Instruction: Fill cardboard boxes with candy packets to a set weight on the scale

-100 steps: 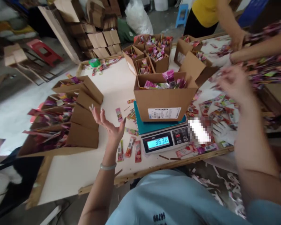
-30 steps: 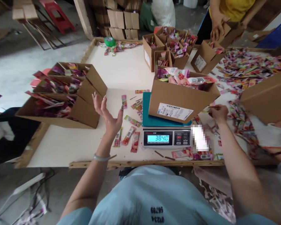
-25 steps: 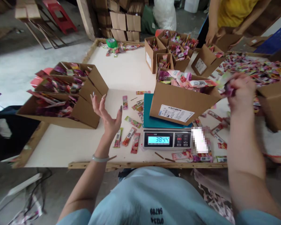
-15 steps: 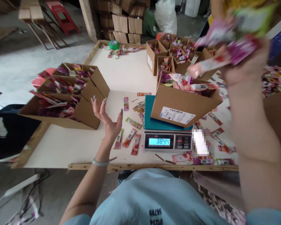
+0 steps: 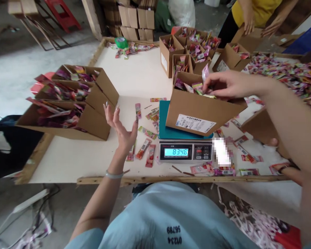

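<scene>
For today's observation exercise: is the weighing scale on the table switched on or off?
On. The scale's front display glows blue with digits showing, while the cardboard box of sachets sits on its teal platform.

Packing room, daylit
Grey concrete floor; white tabletop with raw wooden rim; red stool and wooden frame at far left; flat cartons stacked behind; white sack beside them; paper scraps on floor, near right.
</scene>
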Demonstrator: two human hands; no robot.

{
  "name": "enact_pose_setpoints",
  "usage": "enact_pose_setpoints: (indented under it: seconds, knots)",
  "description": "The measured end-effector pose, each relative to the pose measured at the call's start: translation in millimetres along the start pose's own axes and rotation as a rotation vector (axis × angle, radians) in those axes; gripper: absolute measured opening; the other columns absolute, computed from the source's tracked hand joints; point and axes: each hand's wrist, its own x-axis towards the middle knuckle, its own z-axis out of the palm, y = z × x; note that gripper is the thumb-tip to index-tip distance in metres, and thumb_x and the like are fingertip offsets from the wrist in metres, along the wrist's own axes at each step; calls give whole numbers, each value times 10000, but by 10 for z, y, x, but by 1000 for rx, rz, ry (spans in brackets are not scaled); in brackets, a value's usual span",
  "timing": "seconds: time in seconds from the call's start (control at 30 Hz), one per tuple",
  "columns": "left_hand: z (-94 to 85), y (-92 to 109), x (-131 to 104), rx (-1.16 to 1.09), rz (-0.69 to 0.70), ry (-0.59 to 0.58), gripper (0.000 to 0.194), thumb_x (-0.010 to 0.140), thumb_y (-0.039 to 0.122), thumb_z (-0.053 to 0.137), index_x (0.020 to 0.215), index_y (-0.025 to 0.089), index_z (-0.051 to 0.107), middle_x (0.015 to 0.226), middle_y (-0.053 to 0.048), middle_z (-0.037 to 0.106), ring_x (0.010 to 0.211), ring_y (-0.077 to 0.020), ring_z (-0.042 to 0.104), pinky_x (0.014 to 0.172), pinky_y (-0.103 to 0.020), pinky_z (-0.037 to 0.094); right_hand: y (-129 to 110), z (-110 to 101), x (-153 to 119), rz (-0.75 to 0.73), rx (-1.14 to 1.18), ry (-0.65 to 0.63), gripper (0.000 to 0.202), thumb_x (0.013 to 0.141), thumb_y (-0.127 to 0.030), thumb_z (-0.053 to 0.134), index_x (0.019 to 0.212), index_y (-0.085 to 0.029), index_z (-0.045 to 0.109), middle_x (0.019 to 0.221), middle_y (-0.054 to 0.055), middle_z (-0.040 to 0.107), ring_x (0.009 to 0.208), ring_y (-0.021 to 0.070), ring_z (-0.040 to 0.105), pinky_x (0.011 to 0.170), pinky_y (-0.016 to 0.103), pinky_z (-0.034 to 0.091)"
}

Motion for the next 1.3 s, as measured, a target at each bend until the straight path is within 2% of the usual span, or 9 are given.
enact_pose_setpoints:
  seconds: [0.07,0.17,0.3,0.4,0.5,0.6,0.7,0.97,1.3]
  knots:
    - [-29,-24,6,12,-13,2,770,942,582,681,1586,319,353,1782,-175,188,1720,-356,43,1379,-630,131,-101,-136,-209,62,79,87,199,735,125,727,877,-13,735,1070,11,776,1009,129,747,896,303,626]
    - [-57,-63,20,28,-47,15,779,928,611,685,1582,322,376,1773,-170,220,1716,-351,88,1379,-623,160,-19,-363,-618,-148,-119,266,235,782,56,739,931,-115,800,1219,0,788,1182,141,736,1040,316,593]
    - [-15,-66,30,28,-31,27,751,949,595,665,1585,312,384,1765,-176,245,1712,-347,120,1378,-617,170,698,-306,-1029,-457,-95,683,170,942,-170,777,1089,-247,812,1153,33,803,1066,116,767,1063,287,616]
    - [66,-27,64,-20,-10,-7,728,953,591,667,1576,313,412,1763,-163,263,1709,-353,131,1383,-616,142,1439,-61,-1112,-256,98,855,124,850,-256,867,927,-215,779,856,35,778,709,124,729,753,279,648]
    - [163,26,140,-40,-15,-37,696,969,587,647,1568,306,429,1757,-156,282,1708,-339,146,1391,-596,132,2011,117,-1126,-53,217,865,260,774,-381,913,896,-221,750,893,56,784,790,190,757,814,377,644]
    - [251,76,214,-57,-22,-78,715,969,589,641,1582,299,411,1759,-153,283,1704,-347,153,1388,-606,127,2312,164,-1142,-11,276,874,395,694,-543,930,905,-257,757,956,60,794,869,245,761,940,494,624]
    - [315,122,255,-58,-22,-134,764,946,604,660,1594,298,397,1757,-158,289,1694,-380,169,1372,-649,132,2439,169,-1119,26,298,826,424,637,-569,937,875,-269,757,937,58,793,861,255,751,858,476,632]
    - [369,216,336,-62,-43,-157,743,944,590,660,1590,302,430,1743,-152,332,1681,-375,218,1365,-651,176,2379,238,-861,-23,398,754,437,559,-506,966,828,-240,747,843,48,780,741,197,732,602,290,585]
    - [877,97,333,-422,-176,-444,842,972,672,613,1669,311,307,1752,-203,318,1615,-369,356,1263,-615,390,1131,-201,-364,-325,570,938,635,733,-773,809,1005,-208,713,989,59,790,907,174,744,772,292,611]
